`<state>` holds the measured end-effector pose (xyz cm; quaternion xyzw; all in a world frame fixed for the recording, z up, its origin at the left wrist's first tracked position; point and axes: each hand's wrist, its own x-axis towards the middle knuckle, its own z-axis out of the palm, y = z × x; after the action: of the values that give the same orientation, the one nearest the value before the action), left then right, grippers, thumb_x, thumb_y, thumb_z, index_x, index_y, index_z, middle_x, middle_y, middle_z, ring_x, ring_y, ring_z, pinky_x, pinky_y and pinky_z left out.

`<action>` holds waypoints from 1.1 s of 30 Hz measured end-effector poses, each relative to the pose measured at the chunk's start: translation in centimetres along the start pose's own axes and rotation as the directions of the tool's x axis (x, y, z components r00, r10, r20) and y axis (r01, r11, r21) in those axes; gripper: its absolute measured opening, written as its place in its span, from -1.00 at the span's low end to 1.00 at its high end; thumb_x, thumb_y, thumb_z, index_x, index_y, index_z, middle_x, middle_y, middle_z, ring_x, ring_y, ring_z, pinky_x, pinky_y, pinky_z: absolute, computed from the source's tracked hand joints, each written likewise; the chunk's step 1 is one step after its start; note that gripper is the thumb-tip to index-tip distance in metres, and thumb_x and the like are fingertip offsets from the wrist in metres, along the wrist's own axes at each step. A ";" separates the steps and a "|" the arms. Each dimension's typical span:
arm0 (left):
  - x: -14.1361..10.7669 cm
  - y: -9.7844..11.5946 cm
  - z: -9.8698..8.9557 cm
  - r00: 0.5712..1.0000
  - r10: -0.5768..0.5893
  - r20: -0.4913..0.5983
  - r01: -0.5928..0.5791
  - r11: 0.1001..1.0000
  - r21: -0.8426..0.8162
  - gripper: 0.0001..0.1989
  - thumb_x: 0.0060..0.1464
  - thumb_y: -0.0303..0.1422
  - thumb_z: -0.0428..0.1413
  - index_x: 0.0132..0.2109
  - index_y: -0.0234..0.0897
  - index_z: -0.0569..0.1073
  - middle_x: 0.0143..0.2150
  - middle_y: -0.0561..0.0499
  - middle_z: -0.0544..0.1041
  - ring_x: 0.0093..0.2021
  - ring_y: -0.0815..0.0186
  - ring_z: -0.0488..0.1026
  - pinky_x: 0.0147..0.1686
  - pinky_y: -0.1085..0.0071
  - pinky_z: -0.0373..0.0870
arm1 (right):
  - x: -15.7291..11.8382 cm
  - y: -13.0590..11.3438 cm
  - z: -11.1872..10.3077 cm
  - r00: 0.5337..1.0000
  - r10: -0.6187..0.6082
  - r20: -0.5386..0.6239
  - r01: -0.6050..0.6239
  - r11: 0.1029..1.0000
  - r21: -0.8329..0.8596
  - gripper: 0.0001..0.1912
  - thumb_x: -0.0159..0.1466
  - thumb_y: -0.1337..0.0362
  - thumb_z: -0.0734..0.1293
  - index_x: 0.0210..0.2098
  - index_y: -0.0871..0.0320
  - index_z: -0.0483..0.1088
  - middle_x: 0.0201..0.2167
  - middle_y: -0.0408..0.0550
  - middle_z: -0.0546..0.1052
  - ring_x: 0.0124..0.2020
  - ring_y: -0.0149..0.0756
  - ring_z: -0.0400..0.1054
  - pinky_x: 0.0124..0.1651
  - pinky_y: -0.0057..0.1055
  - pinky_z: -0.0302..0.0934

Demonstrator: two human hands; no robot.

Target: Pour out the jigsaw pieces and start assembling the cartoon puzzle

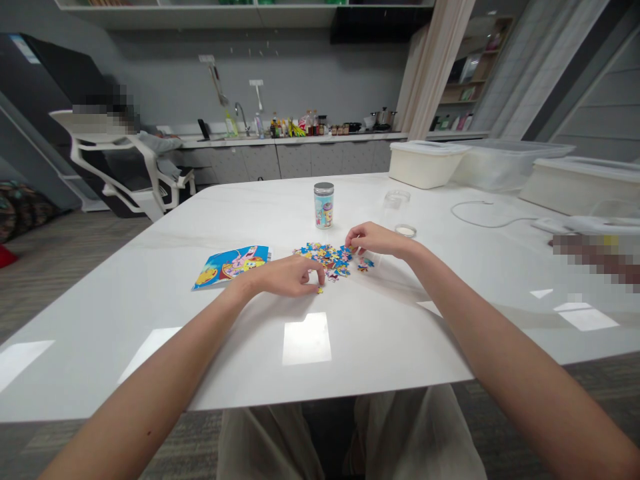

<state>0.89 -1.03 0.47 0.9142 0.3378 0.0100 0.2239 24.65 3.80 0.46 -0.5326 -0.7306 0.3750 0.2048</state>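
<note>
A pile of small colourful puzzle pieces (327, 257) lies on the white table (240, 380). My left hand (293, 275) is at the pile's near left edge, its fingers curled down over a small yellow piece (321, 291); whether they grip it is too small to tell. My right hand (367, 239) is at the pile's right side with fingertips pinched together on something I cannot make out. A few pieces (365, 265) lie below it. To the left is a blue cartoon picture sheet (233, 265). Behind the pile stands a cartoon-printed jar (324, 207) with a silver lid.
A clear jar (397, 208) and a round lid (405, 231) are behind my right hand. Storage boxes (427, 163) line the back right, near a white cable (493, 219). A person sits in a white chair (110, 157) at the back left.
</note>
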 end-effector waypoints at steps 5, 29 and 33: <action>-0.1 0.3 -0.2 1.000 -0.003 0.022 0.003 1.000 0.011 -0.78 0.04 -0.26 0.09 -0.18 -0.24 0.49 -0.60 0.17 0.30 -0.58 0.41 0.23 -0.40 0.46 0.22 | 0.0 -0.1 0.0 1.000 -0.017 -0.011 0.016 0.999 -0.039 -0.84 0.14 0.52 0.25 -0.43 0.25 0.45 -0.41 -0.04 0.54 -0.46 -0.45 0.37 -0.38 -0.56 0.27; 0.1 -0.1 0.1 0.999 0.004 -0.033 -0.004 1.000 0.024 -0.83 0.05 -0.25 0.09 -0.28 -0.24 0.48 -0.48 0.11 0.45 -0.50 0.41 0.32 -0.34 0.47 0.24 | 0.4 0.3 -0.3 0.998 -0.054 -0.036 0.051 0.995 -0.083 -0.87 0.08 0.49 0.26 -0.45 0.21 0.43 -0.41 -0.04 0.52 -0.42 -0.39 0.32 -0.43 -0.55 0.22; 0.2 -0.1 0.1 1.000 -0.012 -0.018 0.013 0.999 0.030 -0.81 0.06 -0.23 0.08 -0.27 -0.25 0.48 -0.48 0.11 0.45 -0.50 0.41 0.32 -0.35 0.48 0.24 | 0.1 0.1 -0.3 1.000 -0.023 0.014 0.024 0.998 -0.060 -0.85 0.04 0.52 0.26 -0.47 0.20 0.42 -0.45 -0.07 0.50 -0.43 -0.38 0.31 -0.44 -0.54 0.23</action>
<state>0.97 -0.84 0.30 0.9151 0.3456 0.0117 0.2073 24.91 4.01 0.55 -0.5273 -0.7492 0.3540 0.1881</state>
